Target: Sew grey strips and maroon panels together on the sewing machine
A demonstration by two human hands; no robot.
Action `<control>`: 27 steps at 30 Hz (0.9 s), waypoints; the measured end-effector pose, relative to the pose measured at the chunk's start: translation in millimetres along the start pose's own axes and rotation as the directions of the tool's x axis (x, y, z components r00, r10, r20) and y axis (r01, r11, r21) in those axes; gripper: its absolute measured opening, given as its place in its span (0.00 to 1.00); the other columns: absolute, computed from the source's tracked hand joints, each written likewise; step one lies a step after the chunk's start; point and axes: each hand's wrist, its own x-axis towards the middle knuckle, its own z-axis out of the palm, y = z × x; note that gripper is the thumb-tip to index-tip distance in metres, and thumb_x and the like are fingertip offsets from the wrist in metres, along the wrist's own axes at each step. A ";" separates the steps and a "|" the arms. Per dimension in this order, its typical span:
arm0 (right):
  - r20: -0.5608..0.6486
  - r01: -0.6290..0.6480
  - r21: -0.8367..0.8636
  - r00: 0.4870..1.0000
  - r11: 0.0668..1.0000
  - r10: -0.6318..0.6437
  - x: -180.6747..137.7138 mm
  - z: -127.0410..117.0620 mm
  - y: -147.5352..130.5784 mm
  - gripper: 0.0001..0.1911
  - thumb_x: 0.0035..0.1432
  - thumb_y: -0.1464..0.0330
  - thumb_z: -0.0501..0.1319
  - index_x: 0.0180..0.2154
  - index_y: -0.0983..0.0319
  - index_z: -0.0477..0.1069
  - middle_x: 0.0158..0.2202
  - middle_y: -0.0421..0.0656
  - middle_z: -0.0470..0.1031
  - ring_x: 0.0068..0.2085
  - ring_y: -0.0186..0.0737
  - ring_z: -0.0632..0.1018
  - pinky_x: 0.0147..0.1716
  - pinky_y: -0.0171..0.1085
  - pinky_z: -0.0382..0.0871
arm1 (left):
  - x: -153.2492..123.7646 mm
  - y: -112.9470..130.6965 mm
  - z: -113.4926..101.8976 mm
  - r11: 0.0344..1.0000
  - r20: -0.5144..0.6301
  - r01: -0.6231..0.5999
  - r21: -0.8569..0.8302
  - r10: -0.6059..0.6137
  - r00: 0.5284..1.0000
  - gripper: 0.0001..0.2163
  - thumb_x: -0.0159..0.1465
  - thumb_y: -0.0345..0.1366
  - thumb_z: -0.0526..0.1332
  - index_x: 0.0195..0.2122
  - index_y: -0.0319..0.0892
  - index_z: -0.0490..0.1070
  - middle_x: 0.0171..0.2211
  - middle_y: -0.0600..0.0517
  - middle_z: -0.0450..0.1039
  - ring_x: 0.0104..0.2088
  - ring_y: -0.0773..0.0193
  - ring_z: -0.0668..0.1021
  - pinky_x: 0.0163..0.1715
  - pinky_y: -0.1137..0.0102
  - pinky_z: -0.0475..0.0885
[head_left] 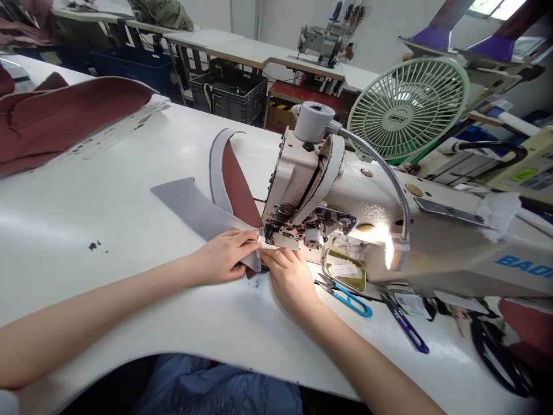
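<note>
Presses the left hand (224, 253) down on the grey strip (185, 210), with fingers close together and fingertips right beside the foot of the sewing machine (280, 178); cannot tell whether clamped on the strip or merely flat on it. Sets the right hand (294, 276) close by, with fingers bent and near together at the machine's base; cannot tell what, if anything, lies gripped beneath.

Has the strip lying on the white table (142, 317), left of the machine, with its long axis slanting from an angular free end, pointing far and left, down to the near right under the left hand. Has, just beyond, a brown band (239, 187) with grey backing, arching at its far end and slanting near and right to the foot; cannot tell whether joined to the strip. Has blue snips (356, 305) beside the right hand, with blades toward the machine.
</note>
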 end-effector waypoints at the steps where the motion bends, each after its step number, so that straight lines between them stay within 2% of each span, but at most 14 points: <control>1: 0.012 -0.018 -0.019 1.000 1.000 0.018 1.0 -0.9 2.1 0.17 0.65 0.76 0.54 0.52 0.61 0.73 0.51 0.45 0.77 0.45 0.42 0.73 0.43 0.42 0.64 | 4.3 -1.9 0.5 1.000 0.004 -0.002 -0.004 0.002 1.000 0.23 0.61 0.32 0.56 0.59 0.41 0.63 0.58 0.42 0.63 0.55 0.53 0.72 0.57 0.58 0.68; 7: 0.020 -0.082 -0.046 0.996 0.996 0.083 1.2 -4.1 12.4 0.17 0.66 0.75 0.54 0.53 0.61 0.72 0.52 0.45 0.76 0.47 0.43 0.73 0.46 0.42 0.65 | 25.4 -7.8 3.8 0.998 0.012 -0.025 -0.065 0.026 1.000 0.23 0.61 0.33 0.56 0.59 0.42 0.63 0.53 0.44 0.67 0.57 0.54 0.71 0.59 0.58 0.66; 16: -0.011 -0.115 -0.016 0.993 0.993 0.115 1.5 -3.8 10.8 0.16 0.66 0.74 0.55 0.53 0.60 0.73 0.51 0.46 0.76 0.47 0.43 0.75 0.46 0.43 0.67 | 27.6 -7.5 3.0 0.994 -0.010 -0.029 -0.102 0.028 1.000 0.22 0.60 0.32 0.56 0.58 0.43 0.64 0.52 0.45 0.68 0.55 0.55 0.72 0.59 0.59 0.65; 20: -0.032 -0.102 -0.006 0.994 0.995 0.101 1.4 -5.7 7.2 0.17 0.66 0.74 0.53 0.53 0.61 0.72 0.52 0.47 0.76 0.47 0.43 0.74 0.46 0.43 0.67 | 29.0 -9.6 3.6 0.996 -0.038 -0.018 -0.086 0.014 0.999 0.20 0.61 0.31 0.55 0.55 0.42 0.65 0.52 0.45 0.69 0.56 0.55 0.71 0.59 0.59 0.65; 27: -0.051 -0.032 -0.016 0.998 0.999 0.031 -2.6 -4.8 -4.0 0.12 0.64 0.76 0.54 0.45 0.63 0.74 0.46 0.45 0.78 0.42 0.40 0.74 0.41 0.41 0.63 | 23.4 -8.0 5.6 0.993 -0.034 -0.049 -0.103 0.046 0.998 0.14 0.63 0.32 0.55 0.50 0.44 0.68 0.53 0.47 0.69 0.57 0.57 0.71 0.58 0.61 0.65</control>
